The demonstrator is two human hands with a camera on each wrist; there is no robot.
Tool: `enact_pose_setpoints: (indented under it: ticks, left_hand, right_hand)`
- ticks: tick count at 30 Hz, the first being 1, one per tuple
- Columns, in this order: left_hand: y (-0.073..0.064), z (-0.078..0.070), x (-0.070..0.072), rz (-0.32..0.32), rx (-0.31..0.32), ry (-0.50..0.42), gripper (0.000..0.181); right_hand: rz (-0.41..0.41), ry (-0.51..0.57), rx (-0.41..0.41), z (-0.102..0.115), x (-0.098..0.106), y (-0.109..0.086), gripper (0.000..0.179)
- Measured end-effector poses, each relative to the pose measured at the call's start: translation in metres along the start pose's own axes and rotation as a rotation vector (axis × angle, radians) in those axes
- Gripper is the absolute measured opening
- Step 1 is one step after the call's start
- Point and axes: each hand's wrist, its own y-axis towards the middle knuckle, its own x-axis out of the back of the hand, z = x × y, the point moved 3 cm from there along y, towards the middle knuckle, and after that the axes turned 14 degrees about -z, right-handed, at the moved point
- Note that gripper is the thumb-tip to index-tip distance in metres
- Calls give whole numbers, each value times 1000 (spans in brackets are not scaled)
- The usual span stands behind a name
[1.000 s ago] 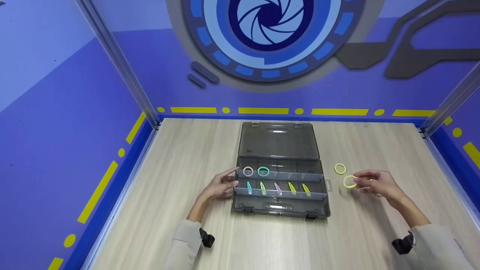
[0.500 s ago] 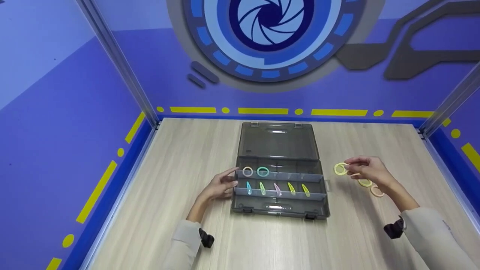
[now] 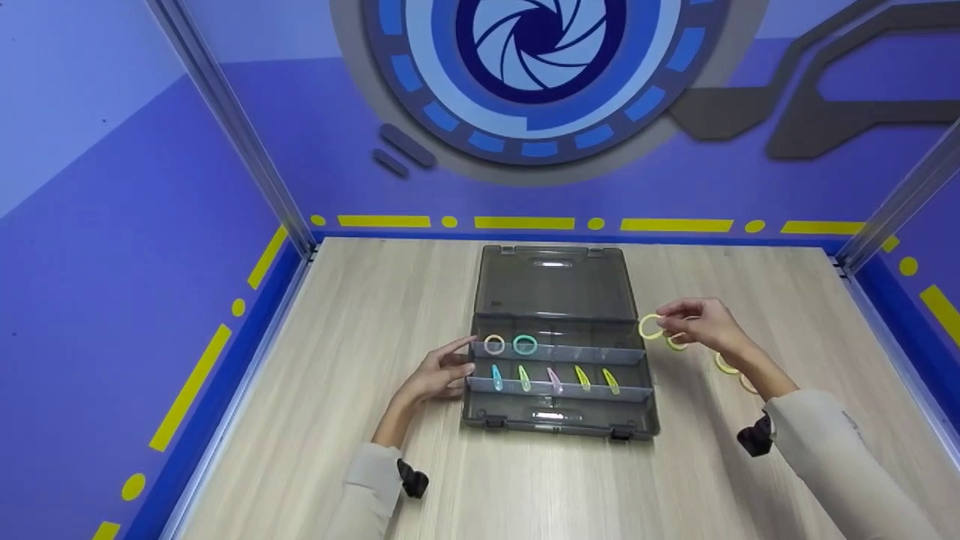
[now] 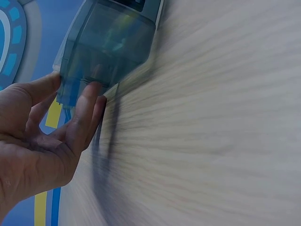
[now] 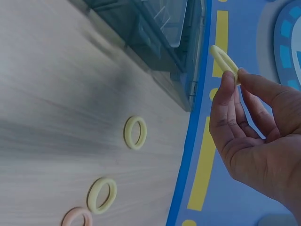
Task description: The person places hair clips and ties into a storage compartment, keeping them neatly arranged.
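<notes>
Pale-yellow and round, a slim ring (image 5: 218,59) sits pinched between the thumb and fingertips of your right hand (image 3: 701,324), raised just beside the right side of the translucent smoky-grey plastic box (image 3: 559,416). Your left hand (image 3: 431,375), fingers loosely spread, touches the box's left side. Two matching pale-yellow rings (image 5: 127,134) and one peach ring (image 5: 70,215) lie on the wood-grained table (image 3: 375,307).

Mid-frame, the box (image 3: 559,429) sits on the table (image 3: 375,315), lid (image 3: 559,285) behind; two rings (image 3: 515,346) lie left in its rear row, five clips (image 3: 554,379) in the middle row; right of it, seemingly three loose rings (image 5: 127,133).
</notes>
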Motion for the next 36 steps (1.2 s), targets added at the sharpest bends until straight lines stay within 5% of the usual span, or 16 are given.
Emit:
enact_pose_setpoints:
  ticks: [27, 36]
  left_hand:
    - [-1, 1, 1, -10, 10, -20, 60]
    - [-1, 2, -1, -2, 5, -32, 61]
  right_hand:
    - [54, 92, -9, 36, -93, 35, 29]
    - [49, 48, 60, 33, -118, 37, 25]
